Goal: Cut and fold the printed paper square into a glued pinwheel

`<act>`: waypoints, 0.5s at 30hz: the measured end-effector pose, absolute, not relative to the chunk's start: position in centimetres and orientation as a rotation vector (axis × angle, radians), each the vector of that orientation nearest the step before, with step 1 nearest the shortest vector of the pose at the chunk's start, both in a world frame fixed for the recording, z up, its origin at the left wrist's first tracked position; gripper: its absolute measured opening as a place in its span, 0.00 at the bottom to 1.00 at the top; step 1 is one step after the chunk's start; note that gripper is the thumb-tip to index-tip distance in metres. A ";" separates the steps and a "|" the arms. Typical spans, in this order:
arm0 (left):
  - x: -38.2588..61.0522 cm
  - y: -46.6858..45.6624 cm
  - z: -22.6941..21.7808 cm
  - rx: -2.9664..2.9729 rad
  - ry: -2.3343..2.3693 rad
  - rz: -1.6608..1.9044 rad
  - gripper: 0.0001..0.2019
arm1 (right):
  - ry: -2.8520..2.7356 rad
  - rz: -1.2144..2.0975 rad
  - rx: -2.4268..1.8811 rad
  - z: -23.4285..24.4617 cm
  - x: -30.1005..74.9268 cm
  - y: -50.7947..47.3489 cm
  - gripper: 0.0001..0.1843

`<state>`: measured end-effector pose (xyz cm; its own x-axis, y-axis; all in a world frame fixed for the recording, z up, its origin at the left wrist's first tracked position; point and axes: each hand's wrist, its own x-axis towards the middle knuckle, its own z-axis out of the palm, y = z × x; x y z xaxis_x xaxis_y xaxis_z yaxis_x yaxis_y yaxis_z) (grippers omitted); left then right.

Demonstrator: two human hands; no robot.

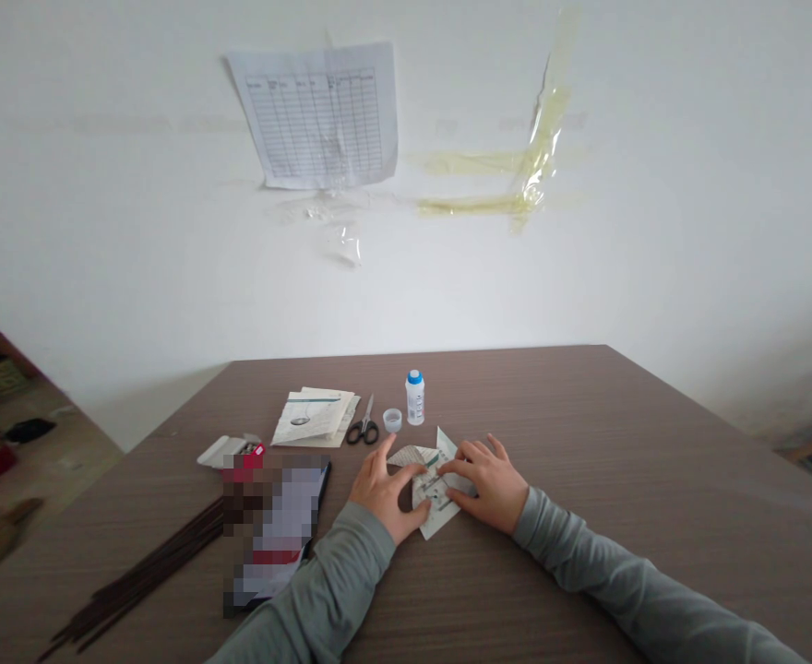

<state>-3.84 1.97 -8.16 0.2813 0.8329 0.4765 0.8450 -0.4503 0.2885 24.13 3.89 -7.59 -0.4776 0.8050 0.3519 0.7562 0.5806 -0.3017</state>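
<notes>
A folded piece of printed paper (439, 513) lies between my hands on the brown table, with one pointed corner sticking up at its far side. My left hand (384, 496) holds its left edge, thumb and forefinger curved apart with the tips on the paper. From the other side, my right hand (493, 481) grips the paper with thumb and fingers bent over it. Part of the paper is hidden under the right fingers. Just beyond it stand a white bottle with a blue cap (415, 402) and a small clear round cap (392, 420).
Black-handled scissors (363, 430) lie beside a stack of folded printed papers (315, 417). At the left are an open small box (232, 452), a partly blurred phone (285, 526) and a bundle of thin dark sticks (147, 572). A white wall rises behind the table (586, 415).
</notes>
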 end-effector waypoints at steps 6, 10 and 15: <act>-4.0 2.0 -8.3 -2.466 -1.626 -0.915 0.24 | -2.339 0.157 -1.242 -7.7 24.3 3.9 0.17; -4.1 2.0 -8.6 -2.459 -1.614 -0.925 0.24 | -2.337 0.195 -1.247 -7.5 24.4 4.1 0.17; -4.3 1.9 -8.8 -2.450 -1.642 -0.900 0.24 | -2.334 0.325 -1.265 -6.7 24.7 5.0 0.16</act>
<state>-4.32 1.94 -8.82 0.2631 0.8286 0.4942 0.8624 -0.4317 0.2646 24.71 4.97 -6.73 -0.4695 0.8359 0.2843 0.7264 0.5487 -0.4138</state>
